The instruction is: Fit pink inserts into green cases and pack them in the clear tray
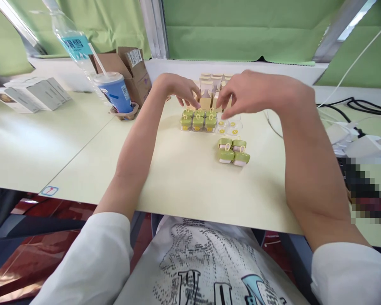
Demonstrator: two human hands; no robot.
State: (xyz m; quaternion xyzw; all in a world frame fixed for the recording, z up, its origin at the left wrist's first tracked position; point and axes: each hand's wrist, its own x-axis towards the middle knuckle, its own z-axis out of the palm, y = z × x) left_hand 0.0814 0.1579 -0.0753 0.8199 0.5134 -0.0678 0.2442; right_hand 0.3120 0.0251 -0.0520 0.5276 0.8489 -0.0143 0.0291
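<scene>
Insp. note, two bare hands at table (190, 182). Ref. landmark: six-pot block (198, 123), i.e. clear pots w/ green lids on, 3 across x 2 deep, long axis approx. L–R.

R hand (249, 91): above and behind blk's R end, reaching in from the R. Thumb and forefinger stand apart, pointing down; no item seen betw. them. Contact w/ anything below: can't tell.

L hand (181, 88): at blk's rear edge, fingers loosely bent, tips just over or beside the back row. Whether it grips or touches a pot: can't tell.

Lidless pots (232, 124): clear, approx. 2 x 2, yellow marks; just beside blk's R end, continuing its line. Loose green lids (227, 154): four, 2 x 2, pale undersides, cream loops; fwd of blk (wearer's side) and to its R.

Key relation, as judged: lidless pots sit betw. R fingertips and loose lids. From R hand, lids lie back toward wearer; R hand is the nearer of the two to both groups, L is nearer blk's rear.

Other: pale packets (206, 87) directly behind blk, partly hidden by hands. Blue cup (118, 93) and carton (140, 87) well to blk's L, rearward.
</scene>
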